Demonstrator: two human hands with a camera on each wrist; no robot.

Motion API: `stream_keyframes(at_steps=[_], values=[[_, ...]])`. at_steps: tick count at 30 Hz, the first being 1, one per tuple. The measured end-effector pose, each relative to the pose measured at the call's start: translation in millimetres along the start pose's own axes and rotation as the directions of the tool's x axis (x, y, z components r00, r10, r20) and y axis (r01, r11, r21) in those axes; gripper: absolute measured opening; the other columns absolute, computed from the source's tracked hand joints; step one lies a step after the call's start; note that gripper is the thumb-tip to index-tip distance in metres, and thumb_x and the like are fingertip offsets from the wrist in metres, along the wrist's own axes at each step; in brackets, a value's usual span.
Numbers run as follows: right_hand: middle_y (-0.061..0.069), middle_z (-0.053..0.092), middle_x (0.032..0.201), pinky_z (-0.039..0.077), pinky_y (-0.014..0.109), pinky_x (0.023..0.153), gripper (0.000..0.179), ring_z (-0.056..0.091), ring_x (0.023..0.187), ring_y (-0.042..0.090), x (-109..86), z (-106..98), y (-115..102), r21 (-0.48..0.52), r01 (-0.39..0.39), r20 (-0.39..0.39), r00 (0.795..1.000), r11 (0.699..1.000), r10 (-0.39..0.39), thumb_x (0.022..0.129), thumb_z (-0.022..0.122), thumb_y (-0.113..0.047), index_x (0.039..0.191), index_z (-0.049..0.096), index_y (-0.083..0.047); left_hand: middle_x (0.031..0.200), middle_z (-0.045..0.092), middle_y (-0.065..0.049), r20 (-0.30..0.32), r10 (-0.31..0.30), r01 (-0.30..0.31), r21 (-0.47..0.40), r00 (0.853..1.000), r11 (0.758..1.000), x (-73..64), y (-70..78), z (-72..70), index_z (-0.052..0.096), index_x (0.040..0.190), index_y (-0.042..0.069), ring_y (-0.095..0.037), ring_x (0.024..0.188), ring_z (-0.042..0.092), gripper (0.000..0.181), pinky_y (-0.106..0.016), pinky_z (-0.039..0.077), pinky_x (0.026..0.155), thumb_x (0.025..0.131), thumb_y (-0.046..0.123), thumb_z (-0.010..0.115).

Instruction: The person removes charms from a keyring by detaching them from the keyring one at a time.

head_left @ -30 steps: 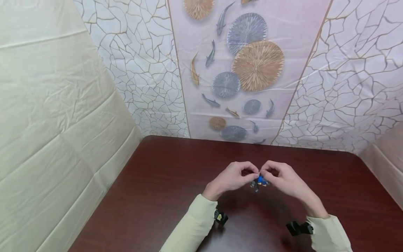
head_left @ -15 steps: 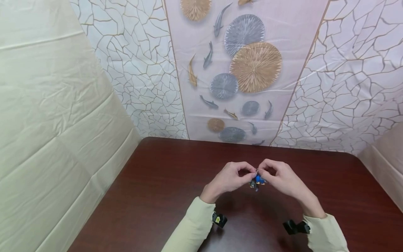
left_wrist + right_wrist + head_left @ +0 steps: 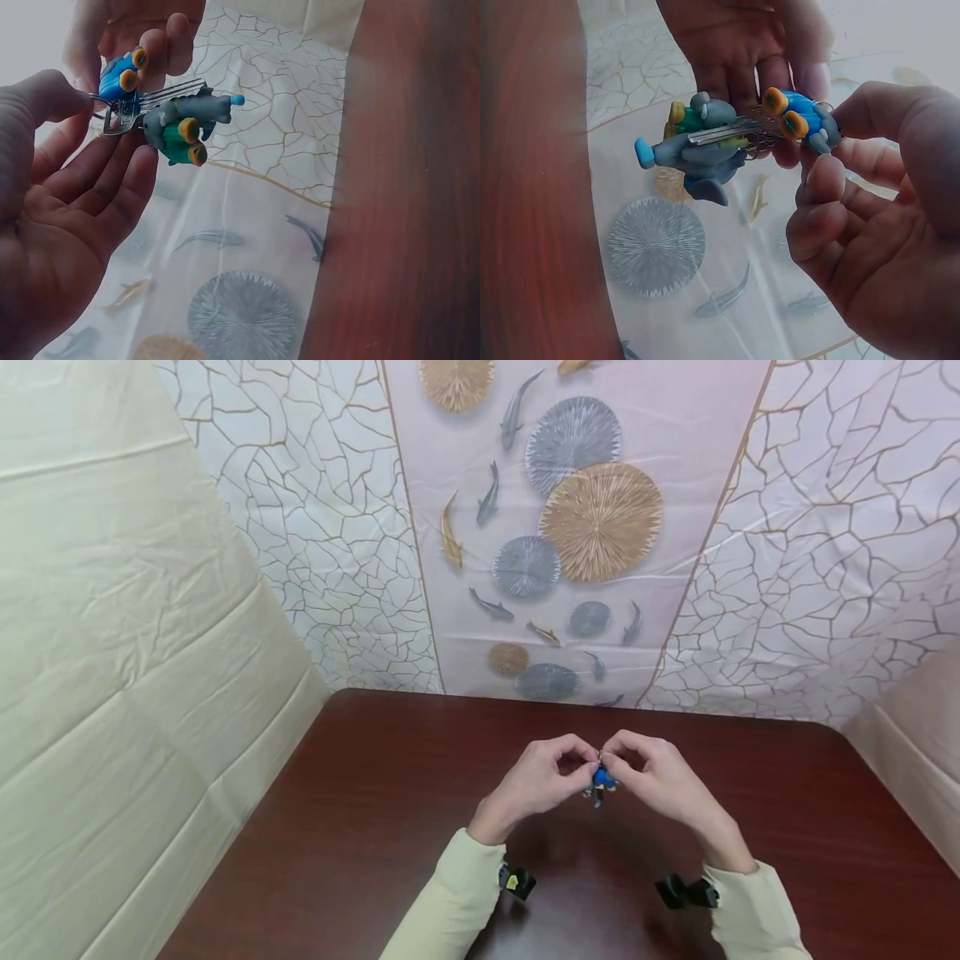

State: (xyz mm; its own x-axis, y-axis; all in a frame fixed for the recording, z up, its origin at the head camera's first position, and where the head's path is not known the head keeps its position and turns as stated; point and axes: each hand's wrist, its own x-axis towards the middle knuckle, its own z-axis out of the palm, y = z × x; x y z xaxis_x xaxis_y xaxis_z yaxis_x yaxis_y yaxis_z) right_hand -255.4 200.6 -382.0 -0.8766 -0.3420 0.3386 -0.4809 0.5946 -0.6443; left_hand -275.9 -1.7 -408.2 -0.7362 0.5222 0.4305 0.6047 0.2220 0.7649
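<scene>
A bunch of key rings with small rubbery figurines hangs between the two hands above the table. The left hand (image 3: 528, 781) pinches a metal ring (image 3: 95, 100) between thumb and fingers. From the other side, the right hand (image 3: 663, 777) pinches the bunch at the top, close to the blue figurine (image 3: 802, 116) with orange feet. A grey figurine in green (image 3: 178, 139) and a longer grey one with a blue tip (image 3: 694, 152) dangle below. Thin metal prongs (image 3: 172, 91) lie among them. Fingertips partly hide where the rings join.
The dark red-brown table (image 3: 360, 827) spreads under both arms. A patterned cloth (image 3: 592, 527) hangs behind its far edge, and a pale cloth (image 3: 150, 652) hangs at the left. Black wrist-camera mounts (image 3: 517, 882) stick out below the sleeves.
Both hands, still holding the bunch together, appear slightly further left and higher in the head view. The background has shifted a little left too. The grip looks much the same.
</scene>
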Motion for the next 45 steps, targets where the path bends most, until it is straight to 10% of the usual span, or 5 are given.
stream_keyframes(at_steps=[29, 45], values=[[-0.003, 0.065, 0.078, 0.051, 0.026, 0.055, 0.004, 0.059, 0.059, 0.008, 6.7, -6, -40, 0.045, 0.096, -0.062, 0.994, 0.994, -0.093, 0.095, 0.064, -0.016, 0.093, 0.067, -0.019, 0.088, 0.071, -0.002, -0.115, 0.089, -0.074, 0.126, 0.989, 0.989, -1.5, 36.0, -31.1, 0.067, 0.099, 0.009, -0.003, 0.075, 0.059, 0.009, -0.03, 0.056, 0.07, 0.092, 0.013, 0.067], [-0.011, 0.061, 0.078, 0.046, 0.021, 0.056, 0.004, 0.053, 0.063, 0.002, 4.2, 2, -40, -0.053, 0.18, -0.129, 0.974, 0.982, -0.185, 0.094, 0.066, -0.016, 0.091, 0.069, -0.016, 0.085, 0.069, -0.001, -0.1, 0.078, -0.061, 0.155, 0.992, 0.986, -5.4, 34.8, -34.1, 0.065, 0.099, 0.01, -0.002, 0.073, 0.056, 0.008, -0.013, 0.048, 0.065, 0.091, 0.012, 0.066]])
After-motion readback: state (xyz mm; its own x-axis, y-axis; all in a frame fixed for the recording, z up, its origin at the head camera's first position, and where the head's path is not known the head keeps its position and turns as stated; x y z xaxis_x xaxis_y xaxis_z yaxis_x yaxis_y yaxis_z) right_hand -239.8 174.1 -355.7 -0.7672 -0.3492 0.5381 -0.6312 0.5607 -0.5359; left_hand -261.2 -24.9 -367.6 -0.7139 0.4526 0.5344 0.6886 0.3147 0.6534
